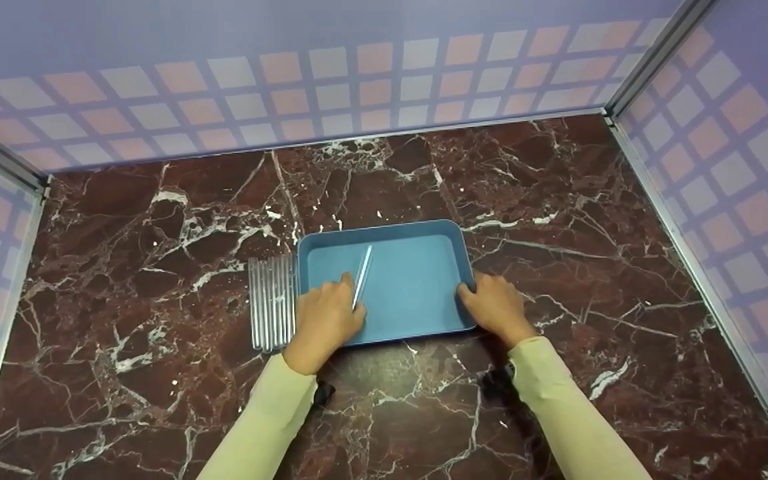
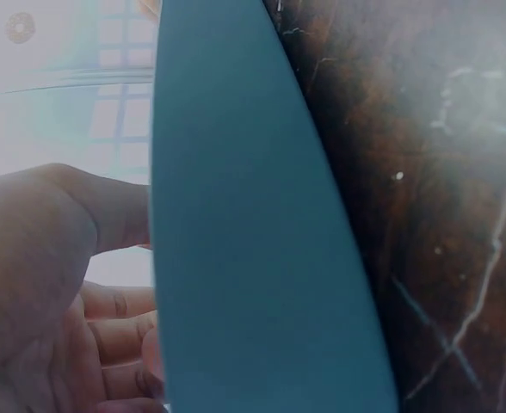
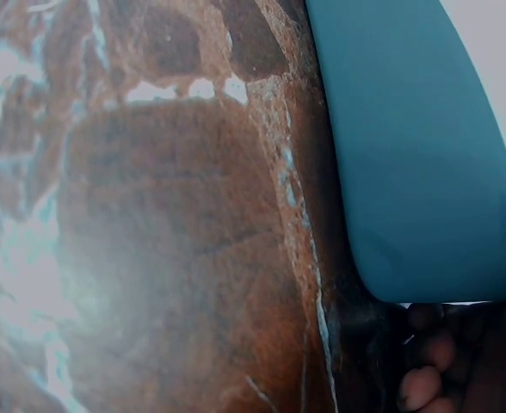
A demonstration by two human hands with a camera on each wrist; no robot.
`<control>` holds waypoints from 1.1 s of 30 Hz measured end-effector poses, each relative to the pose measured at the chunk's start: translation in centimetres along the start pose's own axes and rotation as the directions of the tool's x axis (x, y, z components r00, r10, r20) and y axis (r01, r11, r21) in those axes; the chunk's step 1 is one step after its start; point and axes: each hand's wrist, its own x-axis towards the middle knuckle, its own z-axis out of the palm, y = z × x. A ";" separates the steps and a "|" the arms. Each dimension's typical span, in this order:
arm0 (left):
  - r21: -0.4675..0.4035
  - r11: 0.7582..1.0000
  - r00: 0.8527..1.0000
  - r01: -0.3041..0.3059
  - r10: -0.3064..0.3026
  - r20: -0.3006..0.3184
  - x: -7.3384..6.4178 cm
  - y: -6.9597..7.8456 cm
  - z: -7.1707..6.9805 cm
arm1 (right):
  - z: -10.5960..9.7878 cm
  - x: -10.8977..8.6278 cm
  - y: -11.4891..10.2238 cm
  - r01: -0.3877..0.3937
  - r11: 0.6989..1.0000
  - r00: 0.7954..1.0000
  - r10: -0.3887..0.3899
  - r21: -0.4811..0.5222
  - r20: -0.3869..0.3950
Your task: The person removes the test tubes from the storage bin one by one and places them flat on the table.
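A shallow blue tray (image 1: 411, 287) lies on the marbled table in the head view. Over its left part my left hand (image 1: 327, 313) holds one clear, slender tube (image 1: 363, 270) near its lower end, the far end pointing away from me. The tray's near wall (image 2: 244, 215) hides part of that hand in the left wrist view. At the right side my right hand (image 1: 494, 305) grips the tray's rim near the front corner, thumb on the inside. Its fingertips (image 3: 421, 387) show beneath the tray's end in the right wrist view.
Several more clear tubes (image 1: 271, 303) lie side by side on the marbled table (image 1: 157, 280), along the tray's left wall. Panels with a pink and white check pattern (image 1: 374, 90) enclose the table at the back and both sides.
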 end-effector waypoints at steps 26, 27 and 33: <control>-0.008 1.000 0.995 -0.008 0.007 -0.096 -0.8 -0.6 -1.1 | -0.2 0.0 0.1 -0.013 1.000 1.000 0.013 0.016 0.019; -0.008 1.000 0.996 -0.006 0.006 -0.094 -0.8 -0.6 -1.1 | -0.2 0.1 0.1 -0.010 1.000 1.000 0.009 0.018 0.017; -0.009 1.000 0.995 -0.010 0.009 -0.100 -0.8 -0.7 -1.2 | -0.1 0.2 0.1 0.011 0.999 1.000 -0.012 0.035 0.011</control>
